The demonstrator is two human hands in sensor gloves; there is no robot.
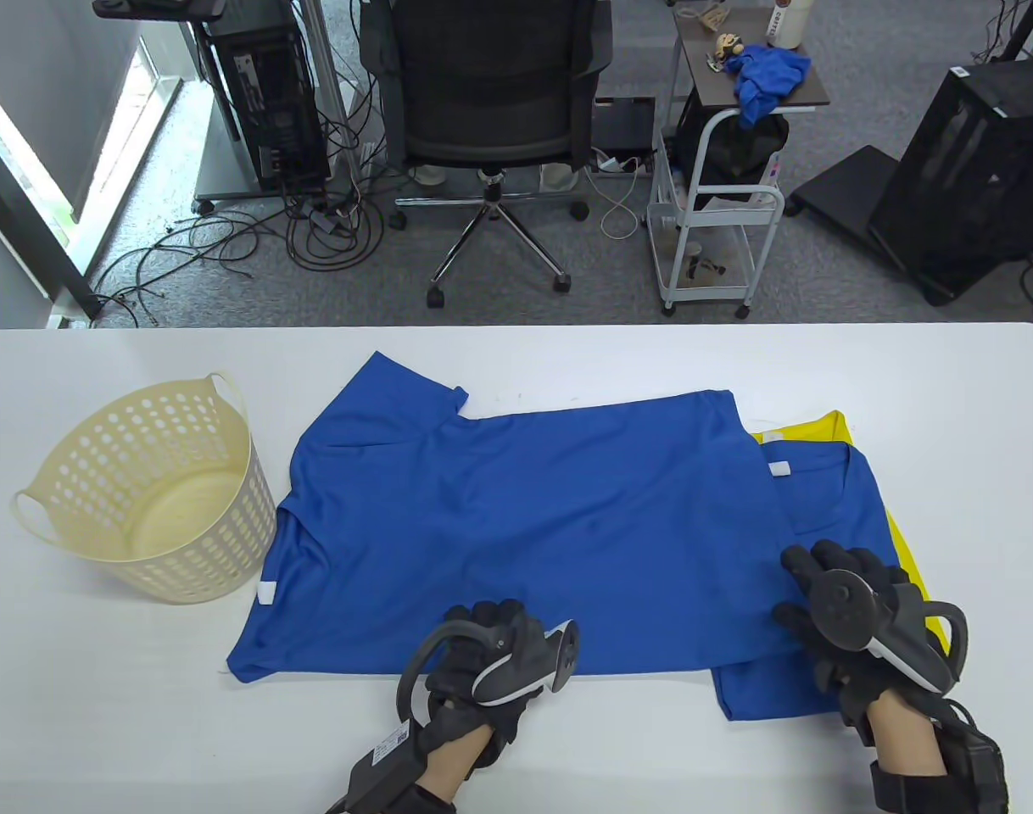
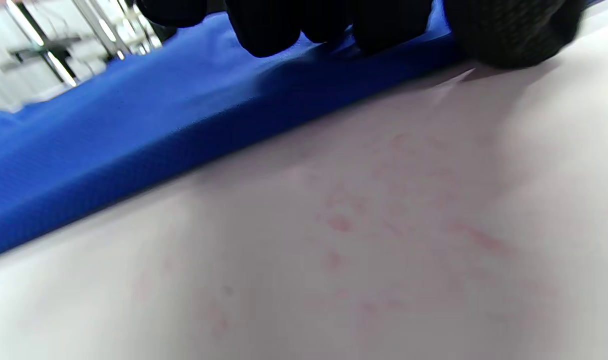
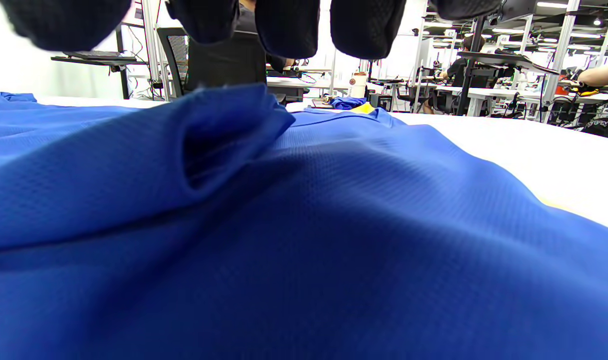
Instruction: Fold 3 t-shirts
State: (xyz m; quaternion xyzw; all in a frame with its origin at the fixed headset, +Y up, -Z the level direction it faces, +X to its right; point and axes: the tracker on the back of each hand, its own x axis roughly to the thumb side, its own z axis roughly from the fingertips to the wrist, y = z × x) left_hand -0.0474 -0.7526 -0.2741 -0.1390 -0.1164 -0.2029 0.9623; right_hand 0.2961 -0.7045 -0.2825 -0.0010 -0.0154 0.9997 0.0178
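A large blue t-shirt (image 1: 550,526) lies spread across the white table (image 1: 101,704), sleeves to the left. Its right end overlaps a smaller folded blue t-shirt (image 1: 839,500), which lies on a yellow t-shirt (image 1: 809,428). My left hand (image 1: 499,623) is at the large shirt's near hem. In the left wrist view its fingertips (image 2: 274,30) rest on the blue cloth (image 2: 134,115) and the thumb sits at the edge. My right hand (image 1: 809,585) lies with fingers spread on the cloth at the right. In the right wrist view its fingertips (image 3: 284,25) hover over rumpled blue fabric (image 3: 333,225).
A cream perforated basket (image 1: 220,543) stands on the table at the left, beside the shirt's sleeves. Bare table runs along the near edge (image 2: 383,225). An office chair (image 1: 491,93) and a white cart (image 1: 720,212) stand beyond the far edge.
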